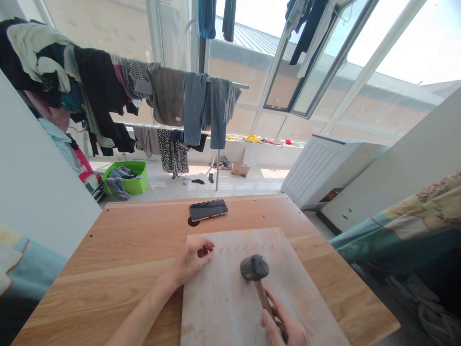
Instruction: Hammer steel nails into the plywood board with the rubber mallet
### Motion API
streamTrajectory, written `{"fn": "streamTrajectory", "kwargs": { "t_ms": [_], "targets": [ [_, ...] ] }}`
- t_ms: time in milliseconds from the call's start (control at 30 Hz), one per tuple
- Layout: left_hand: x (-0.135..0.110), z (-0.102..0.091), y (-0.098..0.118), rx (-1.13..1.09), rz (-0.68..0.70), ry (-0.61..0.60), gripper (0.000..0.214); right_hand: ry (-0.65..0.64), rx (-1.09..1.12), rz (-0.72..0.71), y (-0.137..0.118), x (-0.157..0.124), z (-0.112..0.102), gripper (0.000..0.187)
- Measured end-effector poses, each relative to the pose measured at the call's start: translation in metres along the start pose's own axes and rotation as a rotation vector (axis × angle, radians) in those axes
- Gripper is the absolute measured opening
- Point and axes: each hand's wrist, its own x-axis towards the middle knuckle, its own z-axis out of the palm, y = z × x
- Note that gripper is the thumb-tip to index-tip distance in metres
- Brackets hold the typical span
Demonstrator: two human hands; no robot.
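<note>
My right hand (284,322) is wrapped round the wooden handle of a rubber mallet (254,267). The mallet's dark head is over the middle of a pale wooden board (230,298). Along the board's far part stands a row of several thin nails (236,248), upright or slightly leaning. At the left end of this row, my left hand (194,257) rests by the board's far left corner, its thumb and fingertips pinched together. Whatever the pinch holds, if anything, is too small to make out.
The board lies on a wooden table (118,254). Beyond it is a phone (209,210) beside a round dark hole. Past the table are a green basin (135,178) with clothes, a rack of laundry (167,91) and a white ribbed cabinet (317,163). Curtains (403,221) hang at right.
</note>
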Motion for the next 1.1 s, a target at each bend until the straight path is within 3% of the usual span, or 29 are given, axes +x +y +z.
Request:
{"fn": "streamTrajectory", "kwargs": {
  "t_ms": [300,467,600,733,867,1000,1100],
  "targets": [
    [0.000,0.001,-0.002,-0.052,-0.020,0.010,0.026,-0.118,0.045,-0.227,-0.069,0.020,0.032,0.058],
    [0.000,0.002,-0.009,0.001,0.004,0.020,0.043,-0.192,-0.037,-0.332,-0.085,0.028,0.044,0.048],
    [0.002,0.001,-0.008,0.020,0.012,0.006,0.039,-0.215,0.057,-0.215,-0.082,0.026,0.048,0.049],
    [0.003,-0.001,-0.002,0.044,0.023,-0.005,0.040,-0.287,0.328,0.027,-0.071,0.018,0.046,0.060],
    [0.002,-0.002,0.000,0.078,0.037,0.020,0.047,-0.172,0.638,0.196,-0.053,0.003,0.036,0.076],
    [0.003,0.000,-0.001,0.115,0.054,0.016,0.048,-0.018,0.626,0.312,-0.034,-0.008,0.029,0.069],
    [0.004,-0.001,0.003,0.165,0.094,0.053,0.044,-0.063,0.521,0.311,-0.025,-0.011,0.026,0.078]
  ]
}}
